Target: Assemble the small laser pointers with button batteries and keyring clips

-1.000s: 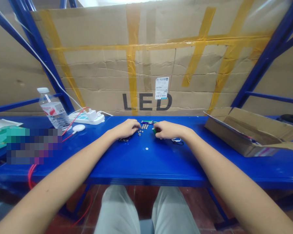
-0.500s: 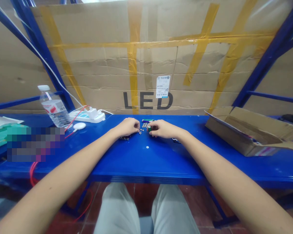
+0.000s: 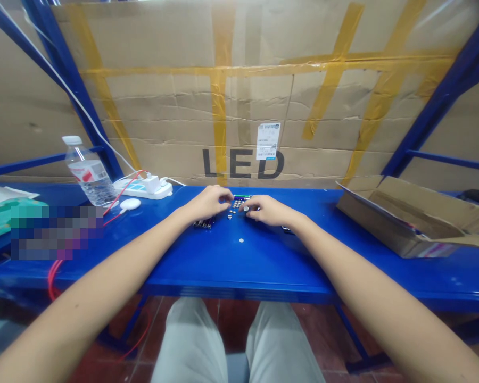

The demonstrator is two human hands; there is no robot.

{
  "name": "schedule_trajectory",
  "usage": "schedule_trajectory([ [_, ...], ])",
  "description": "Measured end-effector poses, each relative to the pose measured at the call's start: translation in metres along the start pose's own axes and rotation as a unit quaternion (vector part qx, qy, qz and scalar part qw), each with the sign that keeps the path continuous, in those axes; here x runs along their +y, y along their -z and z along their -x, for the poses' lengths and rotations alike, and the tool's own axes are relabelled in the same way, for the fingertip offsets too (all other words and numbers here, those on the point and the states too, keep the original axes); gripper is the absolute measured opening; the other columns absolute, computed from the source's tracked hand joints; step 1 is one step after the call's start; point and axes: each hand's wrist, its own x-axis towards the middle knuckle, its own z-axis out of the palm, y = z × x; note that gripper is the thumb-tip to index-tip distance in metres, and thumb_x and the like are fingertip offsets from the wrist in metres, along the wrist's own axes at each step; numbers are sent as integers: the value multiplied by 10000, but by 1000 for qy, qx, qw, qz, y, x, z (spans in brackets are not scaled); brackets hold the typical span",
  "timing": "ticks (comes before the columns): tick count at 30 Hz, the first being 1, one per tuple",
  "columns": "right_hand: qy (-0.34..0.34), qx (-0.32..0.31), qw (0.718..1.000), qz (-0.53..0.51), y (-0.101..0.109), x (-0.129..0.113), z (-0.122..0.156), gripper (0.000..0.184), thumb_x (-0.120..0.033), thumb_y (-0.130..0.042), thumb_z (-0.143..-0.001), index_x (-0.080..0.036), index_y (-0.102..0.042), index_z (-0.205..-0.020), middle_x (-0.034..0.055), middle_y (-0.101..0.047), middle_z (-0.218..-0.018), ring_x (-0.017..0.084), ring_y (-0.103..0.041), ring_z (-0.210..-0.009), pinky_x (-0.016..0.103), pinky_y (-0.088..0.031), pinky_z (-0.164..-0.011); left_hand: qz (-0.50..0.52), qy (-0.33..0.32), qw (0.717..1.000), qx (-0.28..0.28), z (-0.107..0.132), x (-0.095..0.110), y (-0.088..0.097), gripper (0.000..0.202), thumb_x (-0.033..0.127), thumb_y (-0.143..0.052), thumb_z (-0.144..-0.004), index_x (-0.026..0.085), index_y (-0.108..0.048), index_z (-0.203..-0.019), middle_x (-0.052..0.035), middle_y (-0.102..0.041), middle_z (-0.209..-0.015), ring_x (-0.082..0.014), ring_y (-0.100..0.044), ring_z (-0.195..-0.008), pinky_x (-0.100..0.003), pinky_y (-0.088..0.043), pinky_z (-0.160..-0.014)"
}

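My left hand [image 3: 211, 203] hovers over the table with thumb and fingers curled together; whatever is between the fingertips, if anything, is too small to make out. My right hand [image 3: 269, 210] pinches a small green cylinder [image 3: 246, 209], its round silvery end turned toward me. Between the hands lie several small silvery round pieces [image 3: 230, 216], some grouped in rows farther back. Behind them is a thin green stick-like item [image 3: 241, 197]. Dark, shiny small parts [image 3: 203, 224] lie under my left wrist. Another dark item [image 3: 287, 230] is partly covered by my right wrist.
A blue table [image 3: 239, 266] carries everything. An open cardboard box [image 3: 395, 229] stands right. At left are a water bottle [image 3: 88, 173], a white power strip [image 3: 159, 189], a white round charger [image 3: 130, 204] and red cables. A large cardboard panel [image 3: 163, 117] rises behind.
My left hand has moved slightly up and away from the small round pieces. The cylinder in my right hand has tilted, so its silvery end now shows more than its green side.
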Motion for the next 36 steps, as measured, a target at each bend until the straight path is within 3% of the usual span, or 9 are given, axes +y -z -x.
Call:
schedule_trajectory([
  [3,-22,25,999,-3,0,4,0,295,-90,-491,-813,-151,-692,-1020,46,-704,-946,147,-598,-770,250,-433,-764,9,-64,995,76,-1,13,2,170,202,-600,-885,179,-717,-1007,-57,-718,-944,-181,-636,-923,-326,-495,-868],
  [9,-35,30,998,-42,-3,6,-2,291,-98,-499,-829,-138,-664,-1066,35,-698,-873,142,-596,-743,249,-434,-736,-15,-169,982,81,0,31,-8,171,257,-526,-971,174,-676,-963,-82,-653,-937,-192,-575,-953,-343,-493,-877],
  [16,-10,31,995,-96,-9,10,-5,234,-186,-535,-847,-128,-667,-1032,35,-681,-857,151,-586,-716,266,-438,-690,-39,-206,972,104,-1,22,-18,142,234,-530,-969,166,-654,-957,-84,-623,-928,-202,-550,-939,-350,-500,-851],
  [27,-12,45,994,-97,-11,15,-7,217,-221,-565,-849,-137,-682,-1013,33,-689,-836,154,-591,-697,277,-452,-681,-49,-217,969,108,-2,17,-21,148,235,-539,-964,156,-662,-984,-96,-634,-941,-209,-557,-942,-371,-504,-855],
  [36,-46,55,991,-117,-9,13,-7,256,-66,-557,-790,-144,-694,-992,30,-706,-846,141,-629,-703,266,-498,-707,-54,-183,976,106,1,13,-9,222,172,-452,-971,157,-665,-1030,-102,-662,-967,-205,-592,-938,-364,-512,-853],
])
